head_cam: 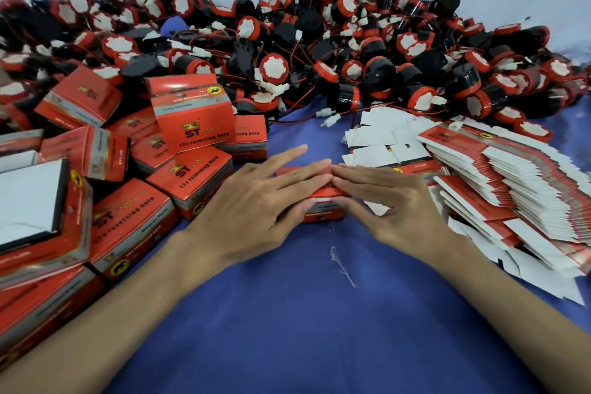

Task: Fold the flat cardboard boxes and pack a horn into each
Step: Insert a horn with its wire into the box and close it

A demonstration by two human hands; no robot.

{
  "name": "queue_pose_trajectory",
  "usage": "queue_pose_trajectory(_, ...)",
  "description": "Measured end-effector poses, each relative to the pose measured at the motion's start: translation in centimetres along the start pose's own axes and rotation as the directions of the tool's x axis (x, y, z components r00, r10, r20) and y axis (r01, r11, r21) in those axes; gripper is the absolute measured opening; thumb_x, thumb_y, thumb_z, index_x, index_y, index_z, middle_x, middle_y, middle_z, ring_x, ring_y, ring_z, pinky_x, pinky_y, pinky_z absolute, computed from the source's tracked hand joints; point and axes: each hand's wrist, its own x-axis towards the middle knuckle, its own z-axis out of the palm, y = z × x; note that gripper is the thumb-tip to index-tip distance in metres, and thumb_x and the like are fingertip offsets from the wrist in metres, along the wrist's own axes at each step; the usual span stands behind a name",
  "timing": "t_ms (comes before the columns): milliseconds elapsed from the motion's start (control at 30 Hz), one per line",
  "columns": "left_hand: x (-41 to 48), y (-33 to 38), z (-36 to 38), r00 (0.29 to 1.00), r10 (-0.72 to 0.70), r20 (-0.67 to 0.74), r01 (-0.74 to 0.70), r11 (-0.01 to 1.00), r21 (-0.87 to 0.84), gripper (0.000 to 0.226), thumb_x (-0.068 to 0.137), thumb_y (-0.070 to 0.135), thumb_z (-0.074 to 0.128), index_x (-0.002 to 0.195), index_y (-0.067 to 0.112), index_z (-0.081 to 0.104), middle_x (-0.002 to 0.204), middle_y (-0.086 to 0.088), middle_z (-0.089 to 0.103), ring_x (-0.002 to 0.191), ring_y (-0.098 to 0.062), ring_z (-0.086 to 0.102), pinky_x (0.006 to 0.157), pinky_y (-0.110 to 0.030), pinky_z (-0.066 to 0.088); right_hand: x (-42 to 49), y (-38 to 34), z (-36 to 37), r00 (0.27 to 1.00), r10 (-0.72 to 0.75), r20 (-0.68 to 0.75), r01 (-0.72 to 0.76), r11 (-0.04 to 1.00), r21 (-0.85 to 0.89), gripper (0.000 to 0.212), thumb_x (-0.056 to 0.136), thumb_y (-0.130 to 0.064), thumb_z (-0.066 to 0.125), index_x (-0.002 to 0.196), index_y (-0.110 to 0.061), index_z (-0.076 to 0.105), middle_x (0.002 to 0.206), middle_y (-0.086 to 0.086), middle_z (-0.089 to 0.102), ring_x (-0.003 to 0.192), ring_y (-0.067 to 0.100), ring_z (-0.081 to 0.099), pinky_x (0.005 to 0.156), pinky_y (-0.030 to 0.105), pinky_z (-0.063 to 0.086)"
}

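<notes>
A small red box (323, 214) sits on the blue cloth (303, 323) under both hands. The left hand (265, 198) and right hand (391, 198) lie flat on its top, fingers straight and fingertips meeting over the middle, with the thumbs against its near face, pressing rather than clasping. Left of the box lie packed boxes (192, 125). To its right is a fanned stack of flat boxes (511, 182), and beyond it a heap of horns (319, 51).
</notes>
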Motion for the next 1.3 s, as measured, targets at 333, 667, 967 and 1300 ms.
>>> queue_pose_trajectory(333,0.0,1.0,0.7,0.999,-0.024,-0.048,0.024,1.000,-0.005,0.043,0.099,0.032,0.038,0.138,0.018,0.051,0.144,0.007,0.047,0.138,-0.019,0.038,0.096,-0.034,0.044,0.1,0.8,-0.3,0.996,-0.054,0.066,0.057,0.998,-0.038,0.034,0.081,-0.027,0.073,0.101,0.001,0.072,0.110,0.013,0.068,0.108,0.027,0.064,0.085,0.043,0.056)
queue_pose_trajectory(667,-0.1,-0.6,1.1,0.938,-0.169,-0.304,0.030,0.910,-0.413,0.027,0.078,0.013,0.074,0.104,0.003,0.071,0.108,-0.001,0.067,0.109,-0.014,0.064,0.095,-0.033,0.052,-0.1,0.5,0.1,0.982,0.168,0.082,-0.183,0.954,0.236,0.026,0.081,-0.004,0.069,0.106,0.001,0.068,0.112,0.006,0.066,0.115,0.017,0.061,0.101,0.030,0.048)
queue_pose_trajectory(967,-0.1,-0.9,1.6,0.916,0.152,-0.371,-0.198,0.976,-0.088,0.019,0.085,0.008,0.068,0.097,-0.005,0.073,0.106,-0.015,0.070,0.104,-0.026,0.066,0.095,-0.046,0.051,-0.2,0.1,0.2,0.984,0.176,0.031,-0.178,0.956,0.234,0.019,0.083,0.000,0.067,0.102,0.003,0.071,0.108,0.009,0.069,0.114,0.020,0.062,0.099,0.032,0.049)
queue_pose_trajectory(1300,-0.3,0.2,1.8,0.896,0.199,-0.398,-0.133,0.973,0.188,0.014,0.082,0.012,0.075,0.091,0.001,0.077,0.100,-0.010,0.073,0.098,-0.024,0.070,0.080,-0.046,0.058,0.0,0.7,0.1,0.998,0.000,0.057,-0.002,0.999,0.044,0.032,0.078,-0.014,0.074,0.103,0.005,0.070,0.108,0.015,0.069,0.110,0.029,0.063,0.092,0.041,0.054)
